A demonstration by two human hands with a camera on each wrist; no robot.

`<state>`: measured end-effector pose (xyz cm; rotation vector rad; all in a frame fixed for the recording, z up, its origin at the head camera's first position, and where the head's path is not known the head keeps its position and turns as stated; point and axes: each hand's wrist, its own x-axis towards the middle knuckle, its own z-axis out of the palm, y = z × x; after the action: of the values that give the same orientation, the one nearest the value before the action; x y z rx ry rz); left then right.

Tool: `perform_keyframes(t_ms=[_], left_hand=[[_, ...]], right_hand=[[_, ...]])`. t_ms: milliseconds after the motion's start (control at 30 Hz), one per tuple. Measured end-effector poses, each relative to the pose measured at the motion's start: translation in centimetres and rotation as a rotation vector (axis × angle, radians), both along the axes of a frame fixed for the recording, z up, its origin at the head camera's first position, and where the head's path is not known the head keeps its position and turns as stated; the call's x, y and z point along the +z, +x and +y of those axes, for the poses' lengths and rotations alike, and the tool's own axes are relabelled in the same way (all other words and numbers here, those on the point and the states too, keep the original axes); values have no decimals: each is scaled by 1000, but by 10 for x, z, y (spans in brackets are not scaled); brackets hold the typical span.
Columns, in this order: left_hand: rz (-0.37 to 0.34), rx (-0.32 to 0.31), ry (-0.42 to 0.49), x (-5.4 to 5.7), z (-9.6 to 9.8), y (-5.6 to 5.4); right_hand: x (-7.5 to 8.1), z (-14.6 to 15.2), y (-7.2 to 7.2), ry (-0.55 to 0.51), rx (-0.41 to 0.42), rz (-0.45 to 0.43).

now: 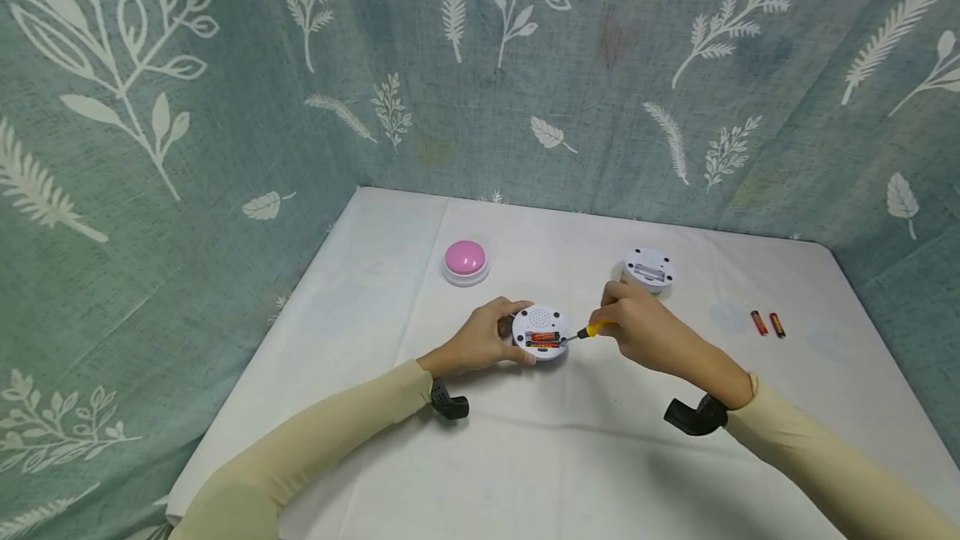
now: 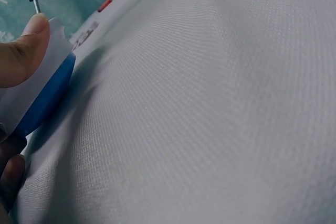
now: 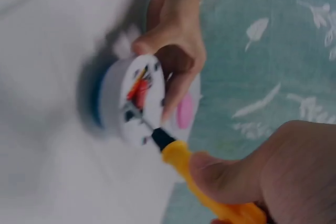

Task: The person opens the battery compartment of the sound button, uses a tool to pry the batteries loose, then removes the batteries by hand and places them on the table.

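My left hand [image 1: 480, 342] grips a round white push button [image 1: 538, 317] by its sides, its underside facing up. Two red-and-black batteries [image 1: 543, 337] lie in the compartment of that underside. The button's blue dome [image 2: 50, 98] points down toward the cloth in the left wrist view. My right hand [image 1: 648, 327] holds a screwdriver [image 3: 178, 158] by its yellow handle with a black collar. The metal tip meets the underside at the end of the batteries; whether it presses on a battery or the compartment edge, I cannot tell.
A pink-domed push button [image 1: 465, 259] stands upright at the back. Another white button [image 1: 649, 267] lies upside down beyond my right hand. Two loose batteries [image 1: 759, 322] lie at the right on the white tablecloth [image 1: 525, 473]. A green leaf-patterned curtain [image 1: 555, 82] hangs behind.
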<state>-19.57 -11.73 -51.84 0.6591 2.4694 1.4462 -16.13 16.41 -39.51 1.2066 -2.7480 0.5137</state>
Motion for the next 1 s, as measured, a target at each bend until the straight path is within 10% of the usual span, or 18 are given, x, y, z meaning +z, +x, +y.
perform_keyframes(t_ms=[300, 733, 1000], left_hand=[[-4, 13, -13, 2, -1, -2], [-27, -8, 16, -2, -2, -1], [-21, -4, 11, -2, -1, -1]], right_hand=[[-37, 28, -1, -215, -104, -73], [-63, 37, 9, -263, -245, -182], [-69, 39, 12, -263, -213, -89]])
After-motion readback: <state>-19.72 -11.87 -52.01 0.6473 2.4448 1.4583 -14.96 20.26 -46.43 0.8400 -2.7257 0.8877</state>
